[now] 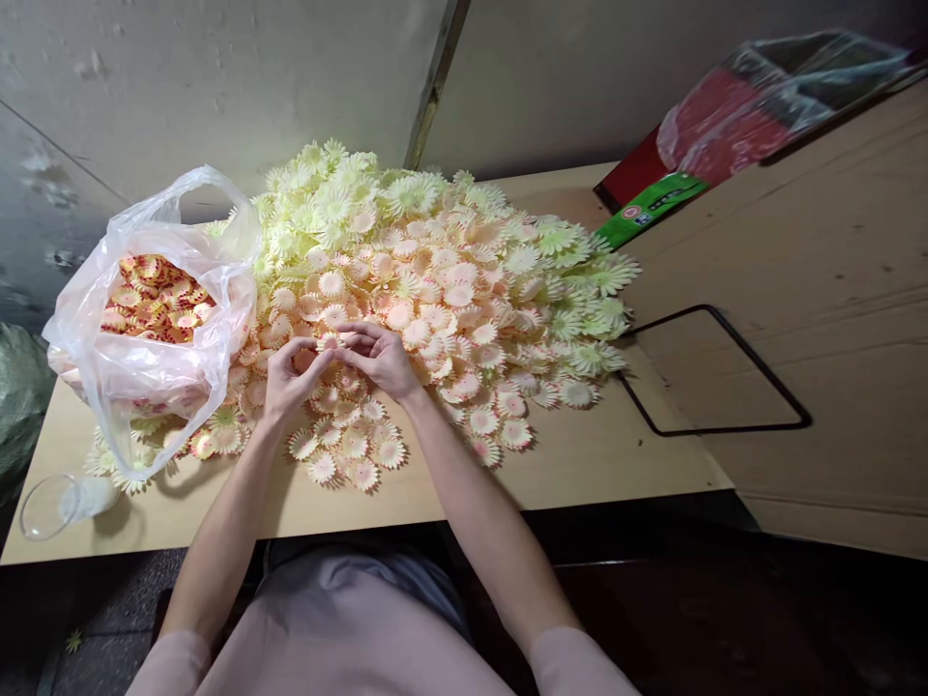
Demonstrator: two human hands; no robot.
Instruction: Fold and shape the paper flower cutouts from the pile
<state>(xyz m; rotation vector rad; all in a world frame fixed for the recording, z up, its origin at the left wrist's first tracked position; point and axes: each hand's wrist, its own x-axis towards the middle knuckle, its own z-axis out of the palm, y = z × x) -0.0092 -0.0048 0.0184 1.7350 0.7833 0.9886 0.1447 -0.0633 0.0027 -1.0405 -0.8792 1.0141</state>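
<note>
The left hand (288,379) and right hand (384,362) there pinch one flower (331,341), fingertips nearly together, over a flower heap (442,280) crowding twelve o'clock; bag (174,372) at ten, glass (81,498) at eight, cardboard (819,271) at three.

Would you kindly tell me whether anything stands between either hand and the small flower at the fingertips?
Nothing visible does: the left hand and right hand meet at the small flower, both touching it. The heap of flowers lies below and around, not between.
</note>
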